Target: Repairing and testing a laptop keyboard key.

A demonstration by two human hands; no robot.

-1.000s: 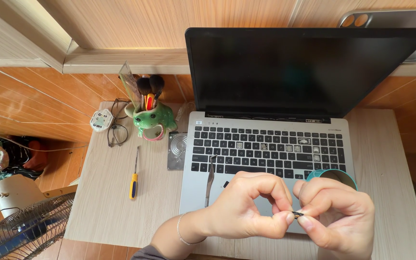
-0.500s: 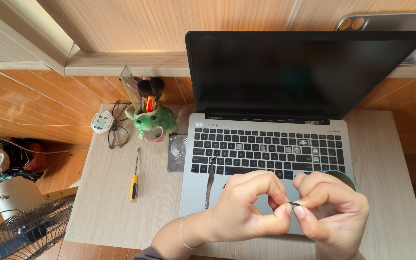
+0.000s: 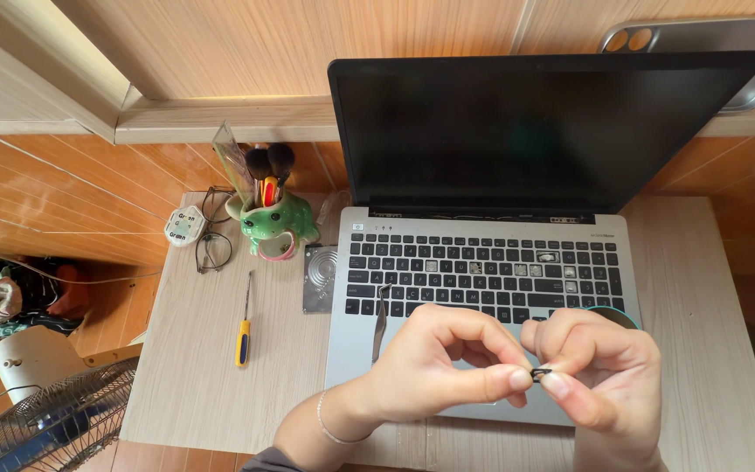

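Nearest the person, both hands meet over the laptop's [image 3: 482,288] palm rest: left hand [image 3: 434,367] and right hand [image 3: 605,367] pinch one tiny black part [image 3: 541,374] between them, fingers narrow, thumb & forefinger tips of each hand closed on it. Looks like a keycap or clip, too small to tell which. Thin bracelet [image 3: 334,428] on the left wrist. Just left of the left hand, metal tweezers [image 3: 381,322] lie on the laptop deck beside the keyboard. Several keys in the keyboard's middle & right rows are off, pale sockets showing. A teal round thing [image 3: 615,315] peeks out behind the right hand. Further left on the wooden surface [image 3: 194,385]: yellow-handled screwdriver [image 3: 244,328], then a bare hard drive [image 3: 319,278] touching the laptop's left edge. Beyond those, a green frog mug [image 3: 274,223] w/ brushes, eyeglasses [image 3: 213,236] and a small white round case [image 3: 184,225]. Laptop screen dark, tilted back toward the wood wall. Off the surface at lower left, a fan [image 3: 37,419] on the floor.
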